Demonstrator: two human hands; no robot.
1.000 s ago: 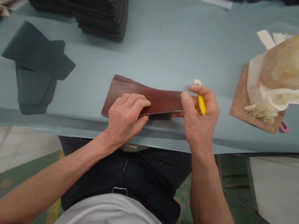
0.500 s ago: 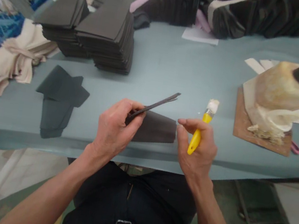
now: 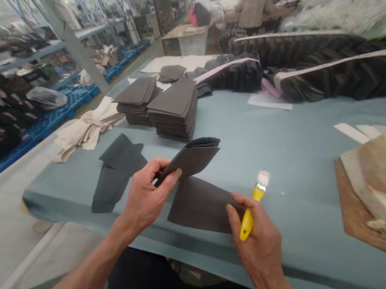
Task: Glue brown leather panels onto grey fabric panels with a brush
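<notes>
My left hand (image 3: 152, 189) pinches a few dark pieces (image 3: 196, 157), tilted up above the table. Below them a flat dark piece (image 3: 201, 207) lies near the table's front edge. At its right end, my right hand (image 3: 256, 228) has thumb and forefinger on the piece's edge, while a yellow-handled brush (image 3: 248, 217) rests in the same hand, white bristles pointing away from me. Left of my left hand lie loose dark pieces (image 3: 111, 185). Two tall stacks of dark pieces (image 3: 174, 112) stand farther back.
Right, a stained container (image 3: 379, 169) sits on a brown board (image 3: 346, 208). Beige strips (image 3: 88, 123) hang at the table's left edge. Long bundled rows of dark pieces (image 3: 359, 68) lie at the back. Beyond them is a person (image 3: 253, 7).
The view has tipped up and shows more of the room. The pieces in my left hand have turned to show their broad face. My right hand now touches the flat piece's edge, brush still held.
</notes>
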